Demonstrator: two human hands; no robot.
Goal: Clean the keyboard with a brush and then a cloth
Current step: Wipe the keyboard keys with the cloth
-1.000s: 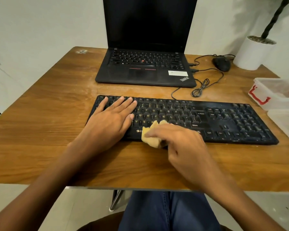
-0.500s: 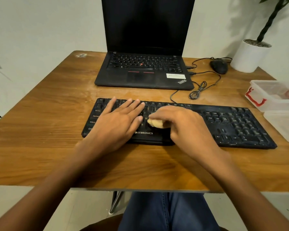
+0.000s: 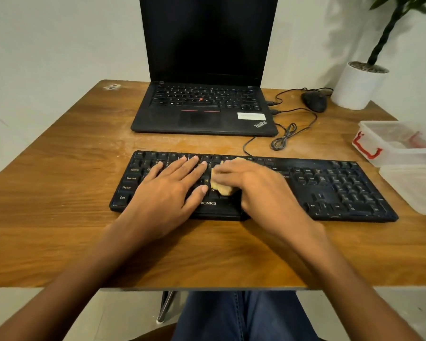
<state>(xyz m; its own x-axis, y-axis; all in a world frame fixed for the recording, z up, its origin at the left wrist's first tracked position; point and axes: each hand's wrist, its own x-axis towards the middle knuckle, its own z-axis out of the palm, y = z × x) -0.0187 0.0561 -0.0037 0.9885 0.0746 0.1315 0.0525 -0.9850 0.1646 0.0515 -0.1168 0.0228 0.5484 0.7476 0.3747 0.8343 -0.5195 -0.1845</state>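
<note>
A black full-size keyboard point(image 3: 330, 190) lies across the middle of the wooden table point(image 3: 59, 193). My left hand point(image 3: 167, 190) rests flat on its left half with the fingers spread over the keys. My right hand point(image 3: 261, 188) holds a bunched yellow cloth point(image 3: 221, 189) against the middle keys, just right of my left thumb. Most of the cloth is hidden under my fingers and palm. No brush is in view.
An open black laptop point(image 3: 202, 112) stands behind the keyboard. Behind and to the right lie a coiled cable point(image 3: 283, 137) and a black mouse point(image 3: 314, 100), with a white plant pot point(image 3: 357, 87) at the back corner. A clear plastic box point(image 3: 399, 143) and a lid point(image 3: 416, 188) sit at the right edge.
My right hand has carried the cloth from the keyboard's front edge up onto the middle keys, toward the top rows. My left hand has stayed flat on the left side.
</note>
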